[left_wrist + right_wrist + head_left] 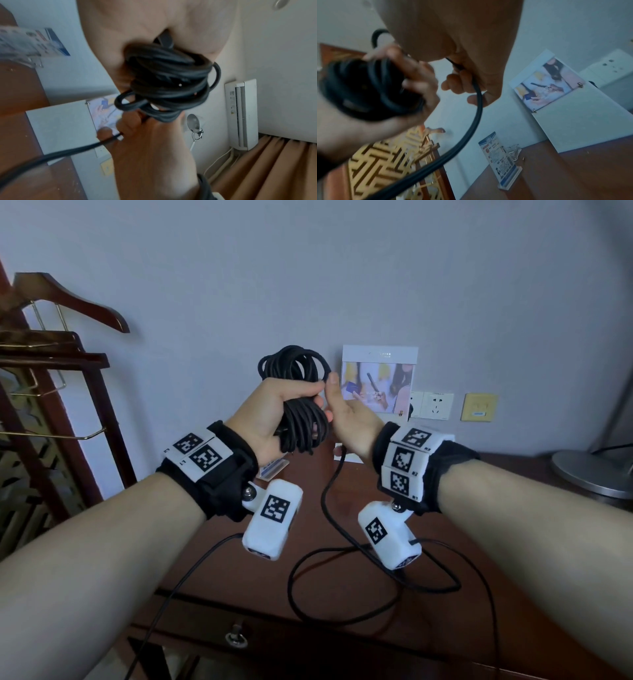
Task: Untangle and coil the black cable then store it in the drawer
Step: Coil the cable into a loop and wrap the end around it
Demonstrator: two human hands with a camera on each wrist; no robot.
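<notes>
My left hand (270, 412) grips a bundle of black cable (303, 419) coiled in several turns, held up above the brown table (239, 570). Loops stick out above the fist. My right hand (346, 412) is just right of the coil, its fingers (462, 79) curled round the loose strand (476, 115). From there the strand (325, 508) hangs down and lies in a wide loop on the table. The left wrist view shows the coil (168, 81) close up. Below the table's front edge is the drawer front (308, 642) with a ring pull (236, 639).
A picture stand (378, 381) leans on the wall behind my hands, with wall sockets (435, 405) to its right. A lamp base (592, 474) sits at the far right. A wooden valet stand with a hanger (68, 302) stands left of the table. A small leaflet holder (501, 163) stands near the wall.
</notes>
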